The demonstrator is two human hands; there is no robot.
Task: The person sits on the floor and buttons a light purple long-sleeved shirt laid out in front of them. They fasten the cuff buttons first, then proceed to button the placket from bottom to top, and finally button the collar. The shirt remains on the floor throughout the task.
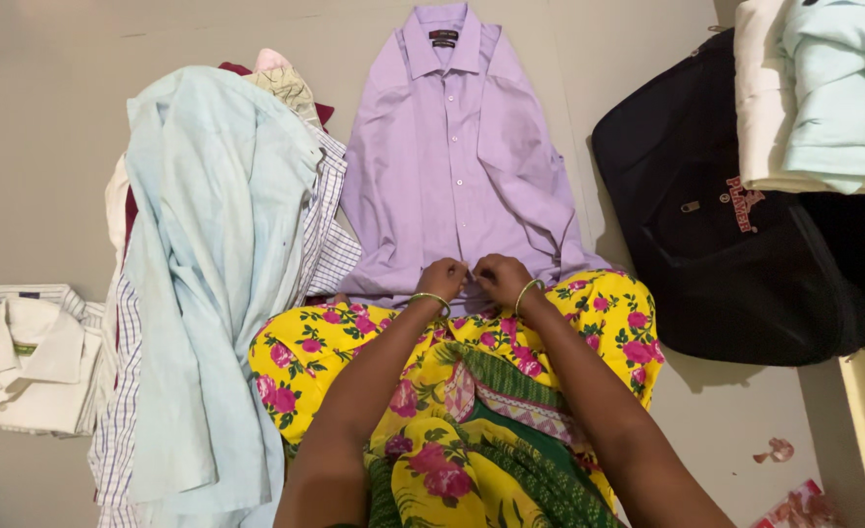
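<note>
Both the left hand (442,277) and right hand (501,277) are closed, pinching the bottom hem of the lilac shirt (452,166) spread on the floor just beyond them, apparently fastening its lowest button; a steady fingertip grip seems needed.

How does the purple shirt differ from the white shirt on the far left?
The purple shirt lies spread flat, full length, with both hands at its hem; the white shirt is folded into a compact packet, untouched. The purple one lies straight ahead, the white one aside, beyond the pile. Both are collared and lie collar-up on the floor.
</note>
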